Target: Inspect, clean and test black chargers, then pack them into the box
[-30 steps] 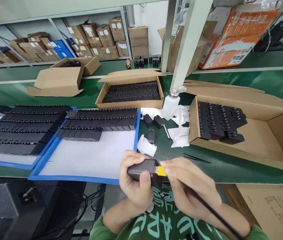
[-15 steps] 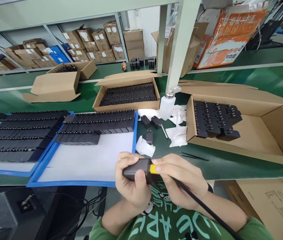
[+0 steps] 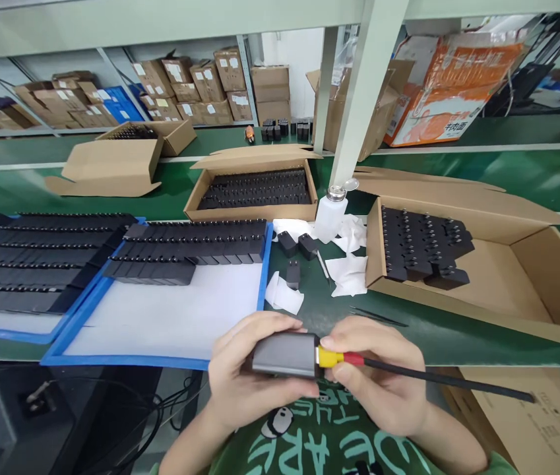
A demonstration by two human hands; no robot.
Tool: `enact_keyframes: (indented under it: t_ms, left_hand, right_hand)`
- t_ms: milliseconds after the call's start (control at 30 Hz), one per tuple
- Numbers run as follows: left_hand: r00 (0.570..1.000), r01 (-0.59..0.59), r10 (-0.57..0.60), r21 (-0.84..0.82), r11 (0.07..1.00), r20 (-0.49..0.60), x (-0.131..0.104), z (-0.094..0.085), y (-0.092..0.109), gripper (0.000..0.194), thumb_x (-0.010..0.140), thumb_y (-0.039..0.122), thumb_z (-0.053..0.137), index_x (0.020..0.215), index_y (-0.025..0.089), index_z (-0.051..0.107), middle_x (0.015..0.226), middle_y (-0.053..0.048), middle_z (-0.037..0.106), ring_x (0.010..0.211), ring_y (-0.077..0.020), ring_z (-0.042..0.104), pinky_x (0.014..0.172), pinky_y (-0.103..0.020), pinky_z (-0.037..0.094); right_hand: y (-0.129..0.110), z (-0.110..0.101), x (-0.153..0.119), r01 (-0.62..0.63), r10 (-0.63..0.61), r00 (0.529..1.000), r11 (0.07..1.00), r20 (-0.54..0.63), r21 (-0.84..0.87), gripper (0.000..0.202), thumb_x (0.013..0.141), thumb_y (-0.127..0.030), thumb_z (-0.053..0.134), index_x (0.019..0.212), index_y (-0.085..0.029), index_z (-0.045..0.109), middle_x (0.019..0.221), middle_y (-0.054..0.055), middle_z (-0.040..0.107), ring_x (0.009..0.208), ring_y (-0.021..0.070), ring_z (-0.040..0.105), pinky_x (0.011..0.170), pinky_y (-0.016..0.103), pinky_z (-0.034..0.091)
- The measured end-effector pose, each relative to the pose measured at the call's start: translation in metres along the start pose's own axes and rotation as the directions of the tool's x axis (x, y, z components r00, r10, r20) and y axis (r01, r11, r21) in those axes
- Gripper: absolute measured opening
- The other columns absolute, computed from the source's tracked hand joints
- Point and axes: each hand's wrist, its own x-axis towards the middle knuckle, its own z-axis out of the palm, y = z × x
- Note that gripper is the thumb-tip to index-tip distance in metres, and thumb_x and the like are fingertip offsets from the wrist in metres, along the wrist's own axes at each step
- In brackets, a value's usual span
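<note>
In front of my chest, my left hand [image 3: 245, 369] is closed around a dark grey power adapter [image 3: 284, 356], thumb below and fingers above. My right hand [image 3: 378, 369] pinches a yellow plug [image 3: 329, 357] with a red collar on a black cable [image 3: 438, 377]. The plug's metal tip meets the adapter's right end; how deep it sits I cannot tell. The cable runs out to the right past my wrist. Similar black adapters [image 3: 293, 274] lie on the bench beyond, by white wipes [image 3: 284, 295].
Blue-edged trays [image 3: 126, 359] hold rows of black adapters on the left. A partly filled carton [image 3: 517, 270] stands on the right, and a fuller one [image 3: 250, 214] behind. Between them are a white pump bottle [image 3: 330, 214], tweezers [image 3: 378, 316] and an upright post [image 3: 353, 99].
Both hands have turned the adapter and plug, so the adapter's broad side and the plug's red collar now show. The cable points more to the right. The view has shifted slightly.
</note>
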Motion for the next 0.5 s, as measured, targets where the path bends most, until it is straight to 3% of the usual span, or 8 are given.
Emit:
enact_keyframes:
  t_ms: [67,167,367,500]
  left_hand:
    - [0.997,-0.073,0.073,0.033,0.997,0.012,0.0,-0.002,0.004,0.056,0.073,0.051,0.082,0.112,0.013,0.067,0.09,-0.008,0.075,0.08,-0.0186,0.073,0.072,-0.026,0.063]
    - [0.987,-0.162,0.161,0.091,0.983,0.018,0.0,0.0,0.012,0.062,0.074,0.053,0.079,0.115,0.009,0.064,0.09,-0.009,0.076,0.082,-0.0184,0.074,0.073,-0.024,0.063]
    - [0.945,-0.286,0.217,0.302,0.909,0.243,0.004,-0.009,0.032,0.053,0.08,0.041,0.079,0.114,0.005,0.061,0.096,-0.013,0.076,0.091,-0.0175,0.075,0.086,-0.022,0.062]
    - [0.924,-0.344,0.256,0.323,0.882,0.284,0.006,-0.011,0.034,0.048,0.085,0.042,0.075,0.113,0.005,0.061,0.092,-0.013,0.077,0.088,-0.0166,0.075,0.087,-0.021,0.062]
  right_hand:
    - [-0.004,-0.002,-0.003,-0.015,0.015,1.0,0.999,-0.01,0.04,0.017,0.091,-0.021,0.066,0.107,-0.021,0.072,0.078,0.004,0.071,0.066,0.014,0.066,0.06,0.024,0.056]
    - [-0.006,-0.001,-0.009,-0.014,0.015,1.0,0.986,-0.005,0.165,0.019,0.093,-0.021,0.064,0.112,-0.022,0.068,0.078,0.004,0.067,0.061,0.0135,0.063,0.054,0.025,0.055]
    - [-0.001,-0.001,-0.014,-0.035,0.023,0.999,0.95,0.044,0.309,0.015,0.092,-0.021,0.065,0.107,-0.024,0.068,0.076,0.001,0.061,0.059,0.0108,0.055,0.051,0.022,0.05]
    - [0.003,-0.003,-0.015,-0.044,0.027,0.998,0.938,0.054,0.345,0.007,0.091,-0.023,0.067,0.099,-0.024,0.067,0.074,0.0,0.058,0.057,0.0097,0.051,0.05,0.021,0.046]
